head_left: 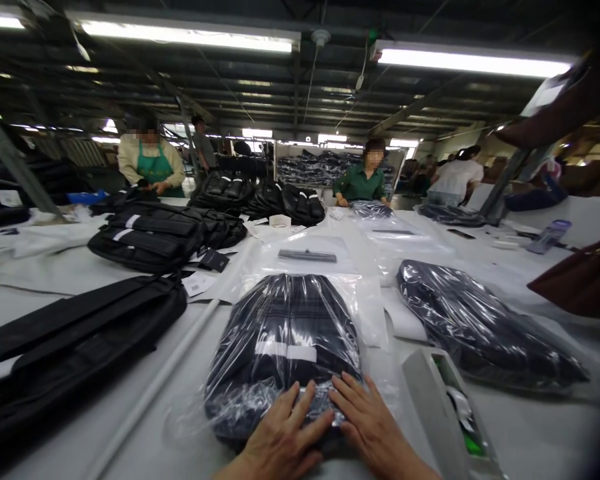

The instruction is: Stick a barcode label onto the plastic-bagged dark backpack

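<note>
The bagged dark bag [285, 340] sits dead centre on the white surface [105, 427], already inside its clear plastic sleeve, and both hands are flat on its near end: left hand [283, 437] and right hand [367, 427] side by side, fingers spread, palms down, pressing rather than gripping. So the bagging itself looks done here; by my read the air is being smoothed out, and the near opening of the sleeve, hidden under the hands, cannot be judged closed or not. Just to the right lies a second bagged bag [480, 327], fully wrapped and set aside. At the near right stands a grey tape dispenser [447, 413] with green inside. To the left, unwrapped black bags [75, 340] wait on the surface, with a further stack [155, 237] behind, so plenty appears left. Empty plastic sleeves [307, 257] lie ahead. Across the surface, a person in a green apron [151, 163] and a person in a green shirt [363, 180] work at their own piles.
</note>
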The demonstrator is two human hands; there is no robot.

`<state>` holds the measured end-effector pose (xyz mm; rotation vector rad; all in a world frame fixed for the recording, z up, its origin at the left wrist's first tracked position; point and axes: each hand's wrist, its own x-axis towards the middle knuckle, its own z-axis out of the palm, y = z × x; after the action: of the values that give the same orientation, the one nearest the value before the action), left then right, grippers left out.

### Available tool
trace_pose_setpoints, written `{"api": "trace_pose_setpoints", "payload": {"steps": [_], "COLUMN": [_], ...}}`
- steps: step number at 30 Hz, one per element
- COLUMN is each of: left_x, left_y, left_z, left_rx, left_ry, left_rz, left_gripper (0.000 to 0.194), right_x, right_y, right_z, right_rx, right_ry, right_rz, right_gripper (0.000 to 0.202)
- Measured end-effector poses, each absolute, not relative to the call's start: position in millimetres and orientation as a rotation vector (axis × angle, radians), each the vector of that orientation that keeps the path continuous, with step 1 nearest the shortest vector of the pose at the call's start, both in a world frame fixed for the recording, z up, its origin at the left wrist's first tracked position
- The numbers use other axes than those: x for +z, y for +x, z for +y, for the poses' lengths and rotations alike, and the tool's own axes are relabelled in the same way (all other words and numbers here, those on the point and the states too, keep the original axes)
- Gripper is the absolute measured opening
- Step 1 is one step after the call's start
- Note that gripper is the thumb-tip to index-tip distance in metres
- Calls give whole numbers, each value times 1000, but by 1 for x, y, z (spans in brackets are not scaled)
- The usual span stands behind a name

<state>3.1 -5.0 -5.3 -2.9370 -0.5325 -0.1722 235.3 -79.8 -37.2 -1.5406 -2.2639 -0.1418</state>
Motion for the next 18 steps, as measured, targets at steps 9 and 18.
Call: {"api": "trace_pose_setpoints", "payload": {"steps": [9,18], "left_x": [-8,-19], "left_y": [2,5], "left_z": [0,8], "left_rx": [-242,-436], "left_ry": [-2836,-2685], "left_rz": [-487,-404], "left_gripper": [83,67], "right_x": [-48,22], "right_y": [242,352], "right_z": [-87,-192], "right_rx": [-1,197], "right_ry": [-1691,-2141], "right_rz": [-2094,-669], "right_gripper": [64,52]}}
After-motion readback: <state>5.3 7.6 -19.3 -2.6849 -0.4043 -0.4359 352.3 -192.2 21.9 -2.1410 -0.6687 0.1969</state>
